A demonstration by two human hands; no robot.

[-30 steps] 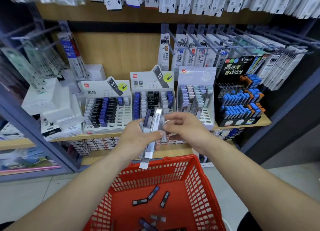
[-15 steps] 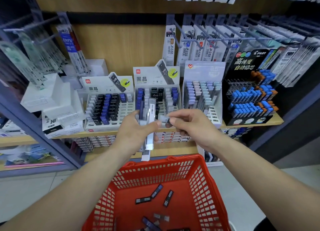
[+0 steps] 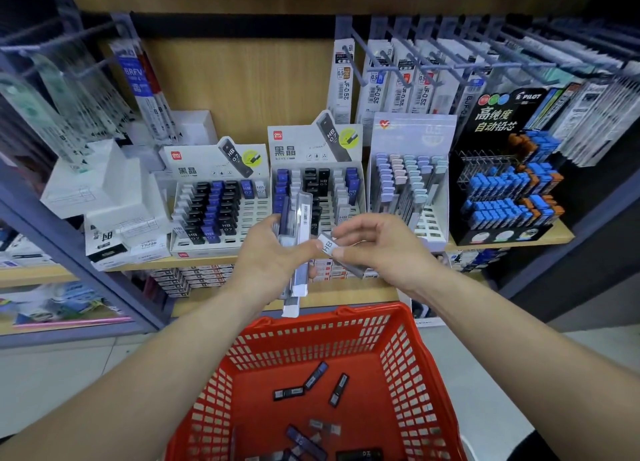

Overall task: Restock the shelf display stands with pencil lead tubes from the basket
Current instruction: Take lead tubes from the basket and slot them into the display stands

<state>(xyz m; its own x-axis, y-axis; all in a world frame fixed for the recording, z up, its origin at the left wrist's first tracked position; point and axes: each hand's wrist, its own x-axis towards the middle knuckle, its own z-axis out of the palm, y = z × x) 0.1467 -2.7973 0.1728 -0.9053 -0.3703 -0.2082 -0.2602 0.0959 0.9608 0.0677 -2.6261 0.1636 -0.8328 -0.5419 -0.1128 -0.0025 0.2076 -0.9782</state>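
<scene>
Red basket — loose lead tubes on its floor

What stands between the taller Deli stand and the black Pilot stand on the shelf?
A pale stand of pastel-capped lead tubes, its front slots empty; the head view shows it.

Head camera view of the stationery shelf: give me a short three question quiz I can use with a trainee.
1. True or false: loose tubes lie in the red basket.
2. Which of the hands pinches the white tube marked HB: A left, B right?
3. Fill in: the black stand at the far right reads ____.
Key: 1 true. 2 B, the right hand. 3 PILOT.
</scene>
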